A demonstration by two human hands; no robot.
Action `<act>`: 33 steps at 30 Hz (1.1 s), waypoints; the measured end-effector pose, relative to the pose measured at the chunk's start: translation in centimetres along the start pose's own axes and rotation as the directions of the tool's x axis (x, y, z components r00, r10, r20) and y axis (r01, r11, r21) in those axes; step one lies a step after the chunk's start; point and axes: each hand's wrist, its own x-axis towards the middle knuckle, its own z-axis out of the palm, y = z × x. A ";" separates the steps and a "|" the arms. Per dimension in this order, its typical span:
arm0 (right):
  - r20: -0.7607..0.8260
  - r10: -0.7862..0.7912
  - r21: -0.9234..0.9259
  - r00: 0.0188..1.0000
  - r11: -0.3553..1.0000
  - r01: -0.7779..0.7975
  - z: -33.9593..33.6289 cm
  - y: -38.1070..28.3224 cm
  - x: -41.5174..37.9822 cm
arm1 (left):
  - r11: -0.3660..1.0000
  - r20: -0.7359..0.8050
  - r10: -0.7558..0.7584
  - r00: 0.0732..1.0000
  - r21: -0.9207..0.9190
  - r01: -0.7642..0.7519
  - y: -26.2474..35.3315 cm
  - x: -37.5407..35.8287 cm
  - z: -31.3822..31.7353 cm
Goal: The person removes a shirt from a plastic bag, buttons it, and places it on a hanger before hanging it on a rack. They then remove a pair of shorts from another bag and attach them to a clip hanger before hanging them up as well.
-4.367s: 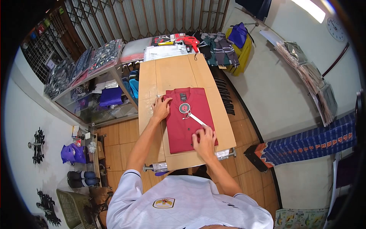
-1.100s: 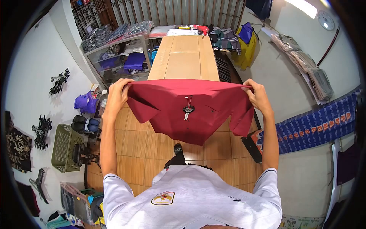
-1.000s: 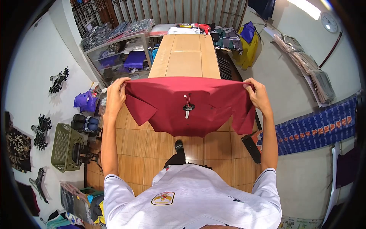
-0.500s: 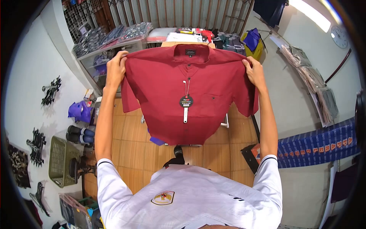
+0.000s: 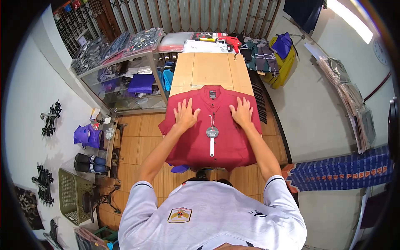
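At mid-frame, my left hand [image 5: 186, 116] and right hand [image 5: 242, 113] press the maroon short-sleeved shirt [image 5: 193, 143], fingers spread, gripping nothing.

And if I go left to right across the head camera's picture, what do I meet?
Black wall hangers, a shiny purple plastic bag, the left hand, a round dark paper tag, the right hand, a yellow cloth garment, clear plastic packets on the wall.

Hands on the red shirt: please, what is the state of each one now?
Left hand: open, fingers spread, flat on the red shirt, gripping nothing.
Right hand: open, fingers spread, also flat on it.
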 end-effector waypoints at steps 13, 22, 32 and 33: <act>0.091 0.131 -0.154 0.987 0.981 -0.116 3.8 0.3 2.7 | 0.975 -0.035 -0.130 0.991 0.177 0.134 -4.0 4.6 3.0; -0.165 -0.029 0.182 0.986 0.982 0.060 5.0 -3.1 2.6 | 0.952 -0.270 0.137 0.953 -0.229 -0.202 -0.7 6.9 5.0; -0.037 0.117 0.354 0.992 0.930 -0.096 7.7 -7.0 3.8 | 0.904 -0.194 0.139 0.971 -0.375 -0.204 3.5 9.9 8.1; -0.028 0.124 0.369 0.992 0.923 -0.105 7.6 -7.1 3.8 | 0.909 -0.172 0.121 0.978 -0.376 -0.179 3.3 10.0 8.2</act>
